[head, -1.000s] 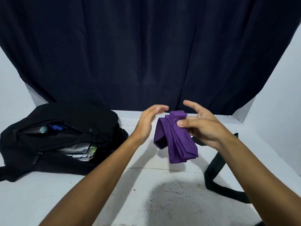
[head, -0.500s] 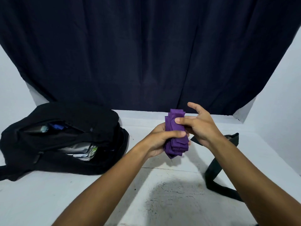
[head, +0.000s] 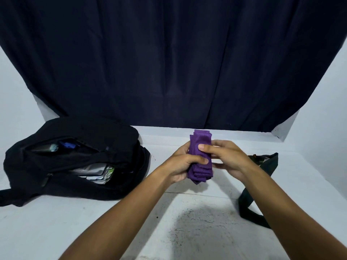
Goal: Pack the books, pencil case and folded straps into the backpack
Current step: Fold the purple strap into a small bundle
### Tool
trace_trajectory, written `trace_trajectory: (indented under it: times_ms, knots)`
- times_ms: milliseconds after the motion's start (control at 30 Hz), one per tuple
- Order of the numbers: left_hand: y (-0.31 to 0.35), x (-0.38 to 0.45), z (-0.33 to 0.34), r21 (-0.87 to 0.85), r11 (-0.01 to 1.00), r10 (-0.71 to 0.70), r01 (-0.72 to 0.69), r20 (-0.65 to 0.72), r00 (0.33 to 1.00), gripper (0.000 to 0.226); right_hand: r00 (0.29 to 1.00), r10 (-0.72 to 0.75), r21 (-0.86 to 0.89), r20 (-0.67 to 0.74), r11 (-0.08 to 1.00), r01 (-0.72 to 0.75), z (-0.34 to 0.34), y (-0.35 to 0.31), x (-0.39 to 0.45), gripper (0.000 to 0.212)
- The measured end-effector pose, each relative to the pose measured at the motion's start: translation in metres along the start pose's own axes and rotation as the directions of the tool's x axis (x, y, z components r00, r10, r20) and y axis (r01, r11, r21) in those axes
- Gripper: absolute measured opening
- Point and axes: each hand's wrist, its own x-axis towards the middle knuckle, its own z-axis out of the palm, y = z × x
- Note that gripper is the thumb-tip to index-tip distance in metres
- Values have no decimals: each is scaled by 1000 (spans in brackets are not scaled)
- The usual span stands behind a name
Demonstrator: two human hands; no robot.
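Our fingers [head: 189,162] wrap tight around the folded purple strap [head: 200,152], left hand [head: 181,166] and right hand [head: 228,158] both holding it above the white table [head: 93,222], near the open black backpack [head: 75,162].

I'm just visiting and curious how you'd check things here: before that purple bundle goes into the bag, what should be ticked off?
1. Purple strap folded into a compact bundle: ok.
2. Left hand and right hand both grip it: ok.
3. Backpack lies unzipped, mouth open: ok.
4. Books already inside: ok.
5. Room left inside for the bundle: cannot tell.
6. Dark green strap folded: not ok, it lies loose on the table.
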Motion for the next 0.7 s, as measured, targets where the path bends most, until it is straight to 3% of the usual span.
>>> trace_trajectory:
  times_ms: [167, 267, 333, 467, 567, 700]
  knots:
    - [-5, -4, 1, 5, 1000, 2, -1, -23, 1000, 59, 999, -23, 235, 24, 972, 17, 4, 9, 7, 25]
    - [-10, -7, 0, 116, 990, 92, -81, -94, 991, 96, 1000, 1, 300, 9, 954, -3, 8, 6, 7, 33]
    - [-12, -11, -3, 304, 936, 214, -179, -86, 973, 113, 1000, 10, 278, -4, 961, -8, 10, 5, 6, 38]
    - [-10, -24, -7, 540, 784, 351, -305, 19, 936, 97, 999, 4, 233, -49, 972, 8, 14, 1, 3, 46]
    - [-8, -32, -10, 501, 813, 316, -296, 48, 948, 83, 996, 6, 197, -84, 980, 11, 20, 2, 2, 62]
    - [-8, -35, -16, 408, 886, 255, -218, -36, 966, 84, 998, -4, 174, -66, 985, 16, 28, 6, -2, 65]
